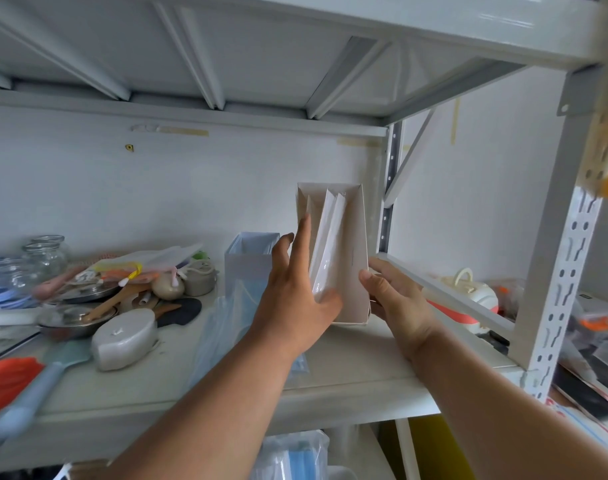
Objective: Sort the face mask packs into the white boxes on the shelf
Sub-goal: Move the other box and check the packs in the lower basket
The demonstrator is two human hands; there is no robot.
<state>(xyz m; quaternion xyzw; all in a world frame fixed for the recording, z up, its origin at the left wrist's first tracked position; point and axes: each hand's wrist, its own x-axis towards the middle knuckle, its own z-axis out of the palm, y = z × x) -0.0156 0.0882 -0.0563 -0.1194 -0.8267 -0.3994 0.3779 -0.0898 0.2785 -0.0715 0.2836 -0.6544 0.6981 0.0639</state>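
A white open-topped box (359,237) is tilted toward me on the shelf (347,372). White face mask packs (326,244) stand on edge inside it. My left hand (295,292) has its fingers straight along the box's left side, with the thumb against the packs near the front. My right hand (392,296) grips the box's right front corner. A second white box (247,268) stands just to the left, with blue masks showing at its top. Loose blue mask packs (226,320) lie on the shelf in front of it.
Kitchen clutter fills the shelf's left part: glass jars (46,258), a metal pan (70,317), a grey oval lid (125,337), a blue spatula (28,400). A shelf upright (559,289) stands at right. More bagged masks (292,459) sit on the level below.
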